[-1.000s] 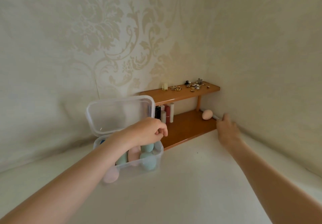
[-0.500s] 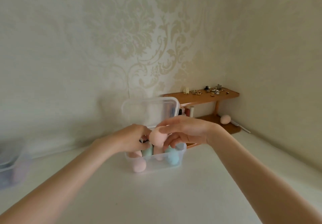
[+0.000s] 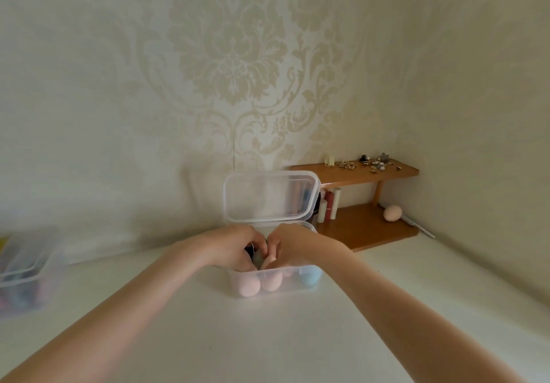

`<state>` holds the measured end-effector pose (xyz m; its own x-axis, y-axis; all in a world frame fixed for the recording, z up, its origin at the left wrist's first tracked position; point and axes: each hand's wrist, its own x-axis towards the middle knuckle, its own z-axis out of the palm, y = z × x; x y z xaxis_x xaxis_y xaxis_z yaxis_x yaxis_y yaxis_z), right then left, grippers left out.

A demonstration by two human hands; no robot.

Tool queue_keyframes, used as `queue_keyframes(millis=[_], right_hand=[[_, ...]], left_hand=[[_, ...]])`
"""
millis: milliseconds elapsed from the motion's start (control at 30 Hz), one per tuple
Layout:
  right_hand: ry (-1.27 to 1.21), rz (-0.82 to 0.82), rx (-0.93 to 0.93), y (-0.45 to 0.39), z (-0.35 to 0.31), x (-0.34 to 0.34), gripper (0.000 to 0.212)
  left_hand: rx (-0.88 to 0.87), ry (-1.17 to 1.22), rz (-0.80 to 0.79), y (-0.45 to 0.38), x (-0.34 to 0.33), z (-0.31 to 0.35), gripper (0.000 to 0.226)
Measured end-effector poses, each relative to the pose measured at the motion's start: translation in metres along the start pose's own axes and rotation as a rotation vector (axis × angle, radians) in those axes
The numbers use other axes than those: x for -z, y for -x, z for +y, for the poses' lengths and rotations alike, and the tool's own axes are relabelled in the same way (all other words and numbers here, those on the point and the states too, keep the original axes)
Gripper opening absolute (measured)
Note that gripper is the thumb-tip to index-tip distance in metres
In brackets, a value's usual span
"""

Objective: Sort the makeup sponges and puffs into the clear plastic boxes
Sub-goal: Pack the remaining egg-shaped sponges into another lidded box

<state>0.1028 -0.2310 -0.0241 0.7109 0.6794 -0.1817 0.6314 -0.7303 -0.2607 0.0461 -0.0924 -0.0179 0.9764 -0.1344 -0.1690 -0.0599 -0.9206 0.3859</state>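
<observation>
A clear plastic box (image 3: 297,289) stands mid-table with its lid (image 3: 269,196) tipped up behind it. Through its front wall I see pink sponges (image 3: 248,286) and a blue one (image 3: 311,275). Both my hands reach down into the box, knuckles almost touching. My right hand (image 3: 293,245) holds a pink sponge (image 3: 269,260) and pushes it in among the others. My left hand (image 3: 235,248) curls its fingers round a grey-green sponge (image 3: 257,259) beside it. One more pink sponge (image 3: 392,213) lies on the lower board of the wooden shelf (image 3: 363,228).
A second clear box (image 3: 26,275), blurred, sits at the left edge with mixed items inside. The wooden shelf in the right corner carries small hair clips and jewellery on top and several tubes (image 3: 329,205) below. A thin pen-like stick (image 3: 418,228) lies by the right wall.
My right hand came back from the shelf with a pink sponge and lowered it into the box. My left hand stayed in the box. The camera turned left, and the second box came into view.
</observation>
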Motion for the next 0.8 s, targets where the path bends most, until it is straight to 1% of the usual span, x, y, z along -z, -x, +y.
queue_keyframes(millis=[100,167,200,267,333,433,500,533,633,667,700,767,800], right_hand=[[-0.088,-0.004,-0.013,-0.002,0.004,0.0,0.04],[-0.235,-0.036,-0.022,0.0,0.009,0.004,0.049],[-0.297,-0.037,-0.011,0.001,0.011,0.004,0.049],[-0.36,-0.019,0.026,0.003,0.013,0.003,0.039],[-0.416,0.006,0.063,0.007,0.014,0.005,0.025],[-0.595,0.12,0.088,0.018,0.028,0.023,0.018],[-0.622,0.232,-0.001,0.024,0.051,0.041,0.019],[-0.563,0.283,-0.08,0.024,0.068,0.047,0.02],[-0.231,0.405,-0.414,0.014,0.127,0.05,0.022],[-0.12,0.429,-0.527,0.009,0.145,0.046,0.026],[-0.078,0.444,-0.605,0.005,0.162,0.041,0.033],[-0.076,0.45,-0.704,-0.003,0.188,0.03,0.046],[-0.05,0.431,-0.738,-0.008,0.196,0.026,0.047]], left_hand=[[-0.021,-0.032,0.0,-0.001,0.0,-0.002,0.017],[-0.023,-0.035,0.003,0.001,0.005,0.0,0.012],[-0.034,-0.008,0.014,0.001,0.009,0.002,0.012],[-0.076,0.042,0.084,-0.002,0.015,0.007,0.021],[-0.126,0.076,0.177,-0.007,0.019,0.015,0.021],[-0.174,0.11,0.247,-0.018,0.019,0.025,0.022],[-0.182,0.117,0.245,-0.027,0.017,0.029,0.022],[-0.181,0.11,0.227,-0.031,0.016,0.03,0.021],[-0.183,0.068,0.16,-0.046,0.007,0.034,0.019],[-0.186,0.059,0.148,-0.051,0.004,0.034,0.018],[-0.189,0.05,0.14,-0.055,0.002,0.035,0.018],[-0.189,0.033,0.137,-0.063,-0.001,0.035,0.02],[-0.184,0.028,0.136,-0.066,-0.002,0.035,0.021]])
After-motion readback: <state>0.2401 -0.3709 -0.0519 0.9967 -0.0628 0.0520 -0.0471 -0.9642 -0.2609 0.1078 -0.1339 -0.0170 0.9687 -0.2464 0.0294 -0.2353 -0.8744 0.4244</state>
